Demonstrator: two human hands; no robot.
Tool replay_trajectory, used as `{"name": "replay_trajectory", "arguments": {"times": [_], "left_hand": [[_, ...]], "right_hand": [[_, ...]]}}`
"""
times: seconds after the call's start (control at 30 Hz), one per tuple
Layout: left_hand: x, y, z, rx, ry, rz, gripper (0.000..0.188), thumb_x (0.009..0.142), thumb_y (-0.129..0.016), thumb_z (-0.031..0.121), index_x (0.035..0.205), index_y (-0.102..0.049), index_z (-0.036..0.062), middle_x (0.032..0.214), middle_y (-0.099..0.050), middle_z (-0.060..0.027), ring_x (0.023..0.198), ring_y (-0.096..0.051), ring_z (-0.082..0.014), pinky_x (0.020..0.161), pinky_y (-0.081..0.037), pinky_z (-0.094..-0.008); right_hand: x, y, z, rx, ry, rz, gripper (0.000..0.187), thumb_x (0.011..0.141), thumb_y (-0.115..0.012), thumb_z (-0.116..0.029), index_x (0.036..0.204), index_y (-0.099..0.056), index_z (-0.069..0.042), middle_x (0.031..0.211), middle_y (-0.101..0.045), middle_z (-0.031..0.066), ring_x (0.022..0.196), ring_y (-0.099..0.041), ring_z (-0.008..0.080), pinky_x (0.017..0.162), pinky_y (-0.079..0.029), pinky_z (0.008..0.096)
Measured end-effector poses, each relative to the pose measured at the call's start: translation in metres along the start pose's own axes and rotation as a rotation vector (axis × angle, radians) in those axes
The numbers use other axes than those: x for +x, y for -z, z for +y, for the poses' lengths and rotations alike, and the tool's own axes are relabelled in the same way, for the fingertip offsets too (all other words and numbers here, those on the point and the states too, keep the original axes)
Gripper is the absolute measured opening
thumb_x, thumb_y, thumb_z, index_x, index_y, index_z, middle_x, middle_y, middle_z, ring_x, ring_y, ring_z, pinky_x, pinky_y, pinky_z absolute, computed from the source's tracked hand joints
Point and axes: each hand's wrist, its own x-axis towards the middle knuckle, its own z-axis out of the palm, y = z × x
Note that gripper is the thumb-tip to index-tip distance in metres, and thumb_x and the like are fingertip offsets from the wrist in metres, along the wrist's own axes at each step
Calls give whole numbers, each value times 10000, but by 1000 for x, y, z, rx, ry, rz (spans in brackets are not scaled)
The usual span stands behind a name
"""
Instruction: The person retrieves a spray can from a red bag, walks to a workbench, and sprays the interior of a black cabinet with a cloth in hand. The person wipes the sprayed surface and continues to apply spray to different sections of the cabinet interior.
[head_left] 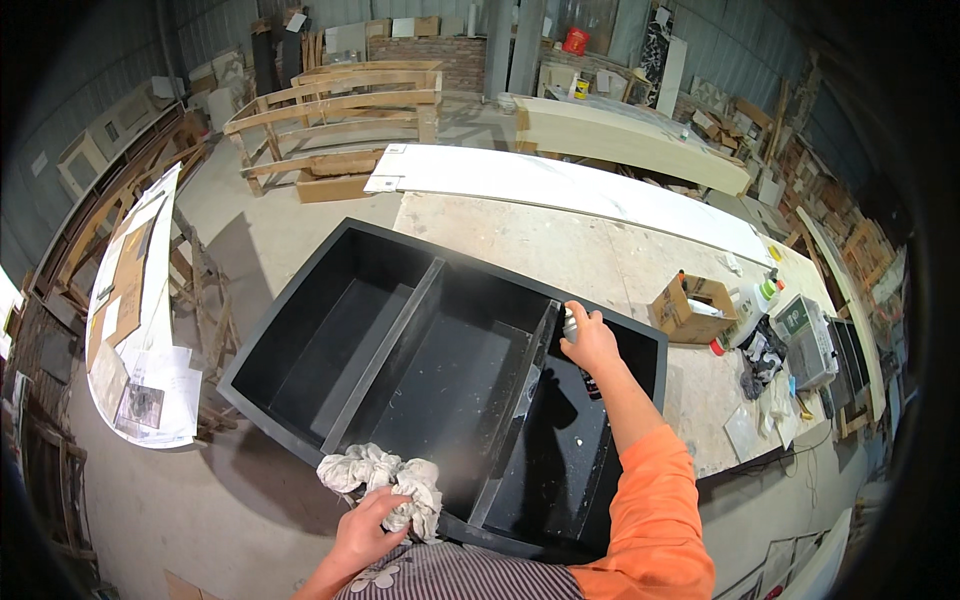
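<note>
In front of me lies a large black open box (480, 269), tilted across the view and split by two dividers into three compartments. My right hand (592, 343) reaches over the right compartment, closed round a spray can (570, 320) with a pale top; the fingers hide most of it. A faint haze hangs over the lower middle compartment. At the near left edge of the box, my left hand (366, 530) grips a crumpled white cloth (368, 466). White specks dot the compartment floors, and a shadow falls in the right one.
A pale worktable (480, 225) stands behind, bearing a long white slab (560, 185). To the right are a cardboard box (690, 318), a white bottle (748, 305), a black plastic bag (764, 355) and a clear-sided bin (805, 335). A curved white panel (160, 375) with papers stands left.
</note>
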Motion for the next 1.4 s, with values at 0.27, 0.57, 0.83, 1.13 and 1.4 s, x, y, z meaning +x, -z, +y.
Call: {"name": "replay_trajectory", "arguments": {"times": [0.27, 0.57, 0.83, 1.13, 1.4], "left_hand": [[1, 1, 0, -33, 5, 7, 451, 743, -815, 152, 1172, -679, 164, 1193, -661, -126, 1054, -675, -308, 847, -566, -373], [0, -1, -3, -21, -4, 12, 453, 744, -817, 162, 1176, -678, 161, 1200, -660, -136, 1050, -676, -313, 844, -568, -373], [-1, -2, -4, -8, -11, 15, 459, 741, -818, 167, 1178, -678, 160, 1214, -656, -147, 1049, -677, -321, 837, -571, -375], [-1, -1, -1, -25, 18, 1, 453, 749, -813, 177, 1183, -683, 176, 1218, -657, -134, 1036, -682, -317, 832, -573, -376], [-1, -2, -3, -25, 8, 10, 453, 745, -815, 178, 1179, -685, 166, 1219, -657, -135, 1045, -681, -312, 835, -574, -375]], "right_hand": [[5, -4, 4, -4, -7, -2, 760, 748, -815, -227, 1400, -424, -228, 1118, -570, 250, 953, -664, 445, 828, -576, 480], [10, -8, 2, 11, -20, 6, 751, 748, -811, -216, 1395, -431, -239, 1123, -565, 246, 953, -664, 443, 829, -575, 480], [11, -10, 4, 12, -15, 4, 750, 740, -810, -208, 1388, -433, -234, 1114, -574, 260, 944, -664, 459, 832, -576, 484], [14, -11, 4, 9, 5, 12, 746, 739, -806, -204, 1387, -437, -226, 1105, -572, 272, 935, -665, 459, 821, -575, 487], [14, -10, 1, 11, -21, -13, 715, 755, -782, -171, 1391, -461, -228, 1128, -569, 257, 973, -666, 443, 850, -575, 471]]}}
